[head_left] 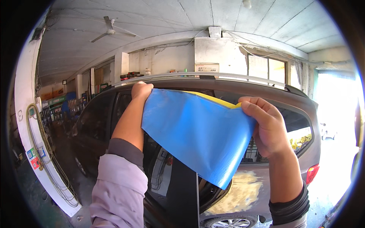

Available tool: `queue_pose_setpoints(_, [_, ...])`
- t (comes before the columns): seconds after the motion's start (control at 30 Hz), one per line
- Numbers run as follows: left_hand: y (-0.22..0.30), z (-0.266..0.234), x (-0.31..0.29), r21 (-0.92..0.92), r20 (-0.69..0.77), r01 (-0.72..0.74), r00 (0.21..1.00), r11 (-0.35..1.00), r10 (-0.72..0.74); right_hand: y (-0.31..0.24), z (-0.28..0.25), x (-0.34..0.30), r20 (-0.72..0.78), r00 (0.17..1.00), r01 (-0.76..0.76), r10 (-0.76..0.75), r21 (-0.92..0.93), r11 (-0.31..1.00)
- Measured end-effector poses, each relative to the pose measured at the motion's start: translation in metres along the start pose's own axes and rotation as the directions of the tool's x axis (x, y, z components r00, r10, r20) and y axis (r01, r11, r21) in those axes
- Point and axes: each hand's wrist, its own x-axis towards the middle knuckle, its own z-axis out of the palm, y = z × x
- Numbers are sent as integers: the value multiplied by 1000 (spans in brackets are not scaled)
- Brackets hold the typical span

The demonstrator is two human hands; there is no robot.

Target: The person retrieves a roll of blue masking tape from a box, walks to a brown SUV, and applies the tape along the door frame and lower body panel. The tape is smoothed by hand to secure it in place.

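A blue sheet (190, 131), smooth and slightly shiny, hangs stretched between my hands. A yellow strip (215, 100) shows along its upper edge. Closed at the sheet's upper left corner is my left hand (142, 90), its fingertips partly hidden. My right hand (267, 123) pinches the upper right corner by the yellow strip, thumb on the near side. Behind the sheet stands a dark car (296, 99), whose side windows and door are partly covered by it. Below the sheet, a rough yellowish patch (239, 193) marks the rear body panel.
A silver roof rail (243, 77) runs along the car top, close behind my hands. On the left, a hose (42, 152) hangs on a white pillar (24, 91). Bright daylight enters through a doorway (334, 110) at right. A ceiling fan (110, 32) hangs overhead.
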Motion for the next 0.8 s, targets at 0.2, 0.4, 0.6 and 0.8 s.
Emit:
queue_pose_setpoints(0.2, [1,-4,-4,-49,0,42,999,998,-42,8,-1,-10,36,999,-26,25,3,1000])
queue_pose_setpoints(0.4, [-8,3,1,-161,-9,102,994,982,-104,16,3,-24,47,997,-69,69,18,997])
queue_pose_setpoints(0.6, [-4,7,-4,18,-126,38,991,999,-35,23,7,-33,56,995,-82,82,9,997])
queue_pose_setpoints(0.8, [3,0,-11,-102,68,-322,942,941,329,35,18,-42,78,996,-52,51,16,999])
